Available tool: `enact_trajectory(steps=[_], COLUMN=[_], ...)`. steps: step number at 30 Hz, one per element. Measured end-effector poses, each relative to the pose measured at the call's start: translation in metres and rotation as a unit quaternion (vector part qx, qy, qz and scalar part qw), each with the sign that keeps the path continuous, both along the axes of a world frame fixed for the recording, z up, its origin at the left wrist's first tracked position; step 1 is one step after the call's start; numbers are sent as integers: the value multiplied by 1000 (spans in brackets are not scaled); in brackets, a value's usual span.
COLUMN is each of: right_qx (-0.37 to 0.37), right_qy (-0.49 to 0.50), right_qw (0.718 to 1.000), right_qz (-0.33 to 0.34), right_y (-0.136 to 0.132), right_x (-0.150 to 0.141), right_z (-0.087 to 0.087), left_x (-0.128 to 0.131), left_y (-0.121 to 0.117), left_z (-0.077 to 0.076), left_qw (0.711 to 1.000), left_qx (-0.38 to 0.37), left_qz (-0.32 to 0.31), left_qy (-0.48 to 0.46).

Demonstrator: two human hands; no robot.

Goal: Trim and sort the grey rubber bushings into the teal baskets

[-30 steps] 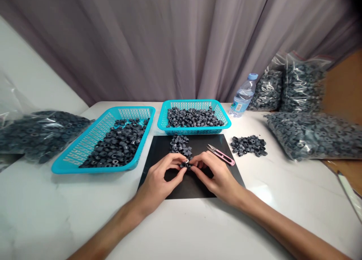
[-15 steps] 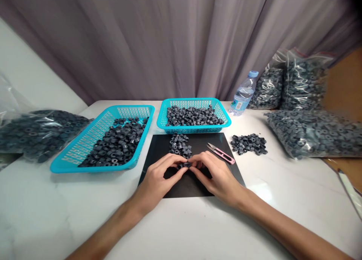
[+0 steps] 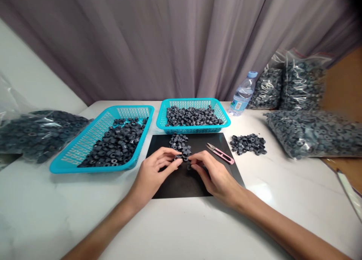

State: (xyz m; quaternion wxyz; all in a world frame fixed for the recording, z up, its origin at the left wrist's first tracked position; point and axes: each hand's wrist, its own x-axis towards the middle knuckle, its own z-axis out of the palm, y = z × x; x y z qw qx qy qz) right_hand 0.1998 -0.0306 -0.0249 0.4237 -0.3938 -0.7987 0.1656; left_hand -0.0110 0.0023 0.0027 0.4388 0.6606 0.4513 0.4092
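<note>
On a black mat (image 3: 172,186), a pile of small dark grey rings (image 3: 179,142) lies towards the far edge. My left hand (image 3: 158,169) is at the near end of this pile, its thumb and forefinger closed around a ring there, mostly covered by the fingers. Just to the right, my right hand (image 3: 213,173) pinches a single dark grey ring (image 3: 189,167) between thumb and fingertips, slightly apart from the pile. Pink-handled thread snips (image 3: 222,154) rest on the mat beyond my right hand, blades pointing away to the left.
Two turquoise baskets, one at left (image 3: 63,169) and one behind the mat (image 3: 194,129), hold many rings. A loose ring heap (image 3: 249,144) lies right of the mat. A water bottle (image 3: 242,94) and bulging ring-filled bags (image 3: 313,133) stand at right; another bag (image 3: 48,132) is at left.
My hands have parted from a shared pinch. The left has moved slightly left and up to the pile; the right keeps a ring, now a little lower.
</note>
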Motion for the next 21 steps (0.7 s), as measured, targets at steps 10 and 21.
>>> enact_trajectory(steps=[10, 21], right_qx=[-12, 10], right_qy=[20, 60], right_qw=[1000, 998], right_qz=[5, 7], right_y=[0, 11], right_x=[0, -16], right_z=[-3, 34], left_x=[7, -2], left_y=[-4, -2], left_z=[0, -13], left_qw=[992, 997], left_qx=[-116, -41], left_qz=[-48, -60], left_qy=[-32, 31])
